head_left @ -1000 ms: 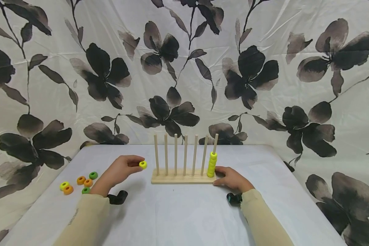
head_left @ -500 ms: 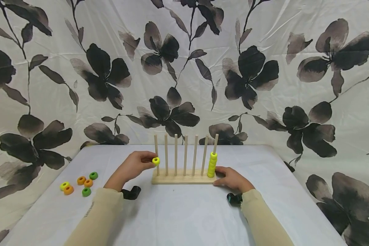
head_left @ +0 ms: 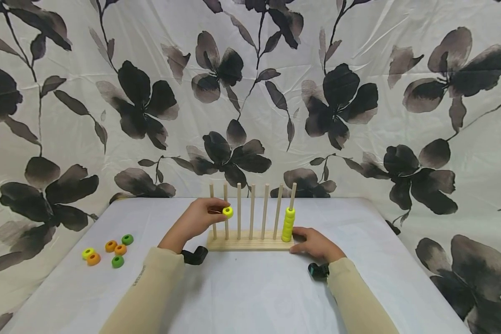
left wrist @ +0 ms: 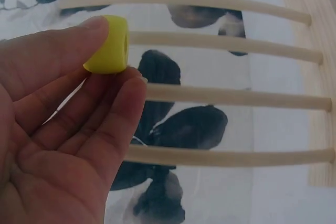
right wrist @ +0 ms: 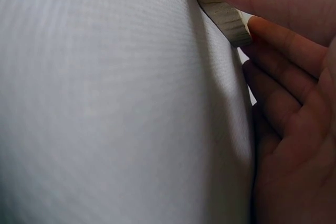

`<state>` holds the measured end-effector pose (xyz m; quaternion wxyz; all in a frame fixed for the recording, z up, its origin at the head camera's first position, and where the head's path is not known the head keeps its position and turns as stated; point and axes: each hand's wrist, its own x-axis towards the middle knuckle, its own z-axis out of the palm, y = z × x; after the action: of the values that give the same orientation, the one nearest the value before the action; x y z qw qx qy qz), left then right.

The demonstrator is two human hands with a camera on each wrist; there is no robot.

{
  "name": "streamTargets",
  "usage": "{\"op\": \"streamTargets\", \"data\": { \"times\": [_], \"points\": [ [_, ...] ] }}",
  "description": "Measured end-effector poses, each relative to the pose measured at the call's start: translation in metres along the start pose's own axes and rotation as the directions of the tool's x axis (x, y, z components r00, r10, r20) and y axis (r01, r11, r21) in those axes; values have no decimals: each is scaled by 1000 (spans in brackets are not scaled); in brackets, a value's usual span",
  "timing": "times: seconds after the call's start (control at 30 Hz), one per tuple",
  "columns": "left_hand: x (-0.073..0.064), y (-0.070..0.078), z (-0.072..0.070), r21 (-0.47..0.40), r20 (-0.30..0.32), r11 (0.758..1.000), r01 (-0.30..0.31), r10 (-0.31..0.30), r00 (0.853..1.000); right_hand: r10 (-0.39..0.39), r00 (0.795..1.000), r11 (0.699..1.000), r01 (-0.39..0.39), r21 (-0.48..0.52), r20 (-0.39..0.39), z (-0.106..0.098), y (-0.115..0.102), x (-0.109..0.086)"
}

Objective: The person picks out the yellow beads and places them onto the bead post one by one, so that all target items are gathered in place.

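My left hand [head_left: 198, 217] pinches a yellow bead [head_left: 227, 212] between thumb and fingertips, held in the air in front of the left pegs. In the left wrist view the bead [left wrist: 111, 45] is turned on its side, its hole facing the pegs. The wooden peg stand [head_left: 250, 246] has a row of several upright pegs. On its rightmost peg sits a stack of yellow beads [head_left: 288, 225]; the other pegs bear none. My right hand [head_left: 317, 243] grips the stand's right end, thumb in front. The right wrist view shows the base's corner [right wrist: 228, 22] between thumb and fingers.
Loose beads lie on the white table [head_left: 250, 297] at the left: orange [head_left: 93, 259], green [head_left: 117, 261] and yellow [head_left: 88, 253]. A floral cloth [head_left: 250, 93] hangs behind the table. Each wrist carries a small black camera [head_left: 194, 255].
My left hand has carried the yellow bead rightward and slightly up, from left of the stand to near the second peg. The right hand and the stand have stayed in place.
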<state>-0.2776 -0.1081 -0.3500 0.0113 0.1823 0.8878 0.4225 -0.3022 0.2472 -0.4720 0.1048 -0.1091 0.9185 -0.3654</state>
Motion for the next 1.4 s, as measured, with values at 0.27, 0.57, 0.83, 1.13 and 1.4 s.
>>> {"op": "streamTargets", "data": {
  "times": [0.27, 0.57, 0.83, 1.13, 1.4],
  "points": [
    [7, 19, 4, 3, -38, 1000, -17, 17, 999, 0, 1000, 1000, 0, 0, 2, 0, 0, 1],
    [18, 46, 6, 5, -21, 999, -47, 47, 999, -5, 1000, 1000, 5, 1, 5, 0, 1, 0],
    [26, 70, 9, 10, -20, 996, -84, 84, 996, -13, 1000, 1000, 13, -2, 1, -1, 0, 0],
    [34, 99, 14, 47, -1, 989, -143, 143, 990, -9, 1000, 1000, 9, 3, -2, -3, -1, 1],
    [50, 117, 25, 69, 24, 986, -149, 148, 989, -1, 1000, 1000, 1, 8, 4, 0, 0, 1]
  ]
}}
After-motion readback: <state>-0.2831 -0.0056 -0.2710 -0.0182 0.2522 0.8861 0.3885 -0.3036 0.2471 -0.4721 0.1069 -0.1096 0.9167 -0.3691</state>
